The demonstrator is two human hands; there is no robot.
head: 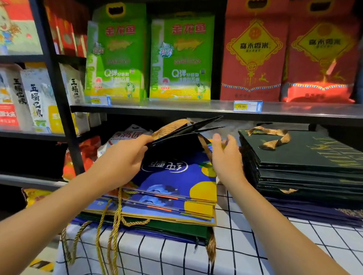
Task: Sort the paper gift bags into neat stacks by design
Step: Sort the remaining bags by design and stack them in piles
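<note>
Dark green paper gift bags (185,133), folded flat with gold ribbon handles, are lifted edge-up off a mixed pile (167,200) on a checked-cloth worktop (243,259) below shop shelves of boxed rice (182,58). The left hand (121,161) pinches the near-left corner of the raised bags, thumb on top and fingers curled beneath. The right hand (226,155) hovers just beside their right edge, fingers loosely spread and holding nothing.

From the left fingers the bags' long edge runs up and away to the right, toward the shelf lip (220,116). Directly under the fingers lie blue-and-yellow printed bags (173,179), and beneath those a dark green one and a blue one, their rope handles hanging over the worktop's front edge.

To the right of the right fingers, near but not touching, sits a squared stack of matching dark green bags (316,168) with gold lettering, resting on a layer of navy bags (321,213). The right hand is the nearer one to that stack, so the lifted bags likely need to travel rightward, laid flat with their edges lined up.
</note>
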